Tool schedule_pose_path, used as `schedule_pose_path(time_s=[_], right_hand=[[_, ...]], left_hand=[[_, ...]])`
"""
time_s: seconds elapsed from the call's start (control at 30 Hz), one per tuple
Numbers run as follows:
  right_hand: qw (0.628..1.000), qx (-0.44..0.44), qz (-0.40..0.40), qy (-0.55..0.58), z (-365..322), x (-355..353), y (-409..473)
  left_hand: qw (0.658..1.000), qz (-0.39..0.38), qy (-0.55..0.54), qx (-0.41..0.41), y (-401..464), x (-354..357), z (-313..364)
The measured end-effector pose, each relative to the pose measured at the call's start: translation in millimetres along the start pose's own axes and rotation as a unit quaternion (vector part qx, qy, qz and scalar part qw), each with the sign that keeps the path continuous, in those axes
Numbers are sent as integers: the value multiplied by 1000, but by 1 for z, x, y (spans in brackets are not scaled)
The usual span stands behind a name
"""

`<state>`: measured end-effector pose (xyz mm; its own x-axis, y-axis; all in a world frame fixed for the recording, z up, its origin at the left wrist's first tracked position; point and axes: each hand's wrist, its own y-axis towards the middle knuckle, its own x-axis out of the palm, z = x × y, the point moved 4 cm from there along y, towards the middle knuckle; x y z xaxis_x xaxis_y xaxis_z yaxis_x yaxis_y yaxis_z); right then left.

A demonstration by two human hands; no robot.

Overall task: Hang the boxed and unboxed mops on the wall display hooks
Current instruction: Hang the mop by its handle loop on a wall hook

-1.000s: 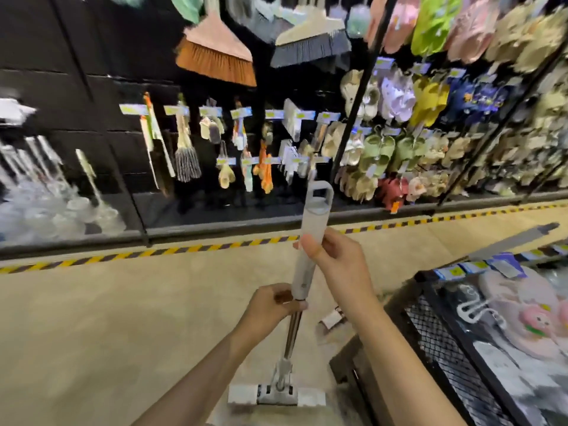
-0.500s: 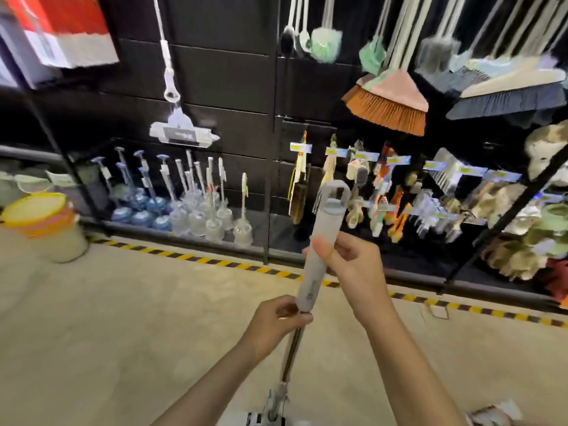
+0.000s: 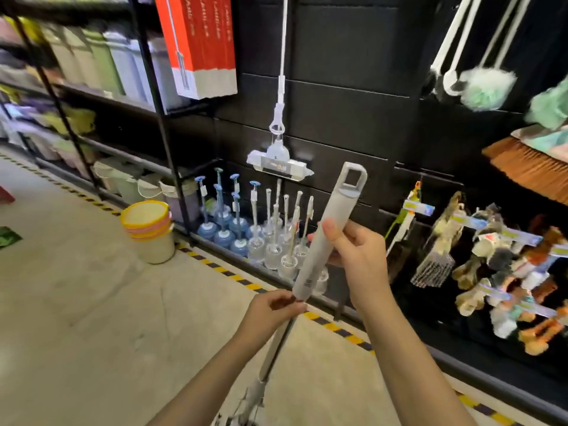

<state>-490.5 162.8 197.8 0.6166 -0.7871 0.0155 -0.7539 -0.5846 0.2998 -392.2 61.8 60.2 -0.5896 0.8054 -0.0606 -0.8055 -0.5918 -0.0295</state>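
Note:
I hold an unboxed mop with a grey handle (image 3: 330, 229) that ends in a rectangular hanging loop, tilted up toward the black wall. My right hand (image 3: 358, 252) grips the grey handle near its middle. My left hand (image 3: 272, 304) grips the metal pole just below the handle's lower end. The mop's head is mostly out of view at the bottom edge. Another white mop (image 3: 278, 149) hangs on the black wall panel straight ahead. Red and white mop boxes (image 3: 199, 41) hang at the upper left.
Toilet brushes and plungers (image 3: 246, 226) stand on the low shelf below the hanging mop. Stacked buckets (image 3: 149, 229) sit on the floor at left beside a black shelf rack (image 3: 156, 103). Brushes and dusters (image 3: 491, 256) hang at right. A yellow-black stripe (image 3: 338, 329) edges the floor.
My view has swung left along the wall, bringing the hanging white mop and the red boxes ahead of me. Both hands keep the same hold on the mop.

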Motion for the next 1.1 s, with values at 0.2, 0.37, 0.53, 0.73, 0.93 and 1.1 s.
schedule_pose_path(time_s=[0.2, 0.37, 0.53, 0.73, 0.93, 1.1], right_hand=[[997, -21, -59, 43, 14, 54, 117], [993, -26, -105, 51, 26, 87, 201], [989, -35, -133, 44, 33, 119, 269], [990, -43, -127, 33, 44, 165, 355], [995, -61, -71, 16, 55, 224, 444], [996, -92, -12, -1, 58, 265, 516]], left_hand=[[999, 45, 18, 16, 98, -53, 22], [994, 101, 19, 36, 170, -82, 34], [992, 112, 17, 52, 235, -111, 46], [990, 117, -21, 81, 322, -156, 46], [993, 65, -42, 85, 423, -213, 59], [994, 0, -50, 97, 502, -259, 83]])
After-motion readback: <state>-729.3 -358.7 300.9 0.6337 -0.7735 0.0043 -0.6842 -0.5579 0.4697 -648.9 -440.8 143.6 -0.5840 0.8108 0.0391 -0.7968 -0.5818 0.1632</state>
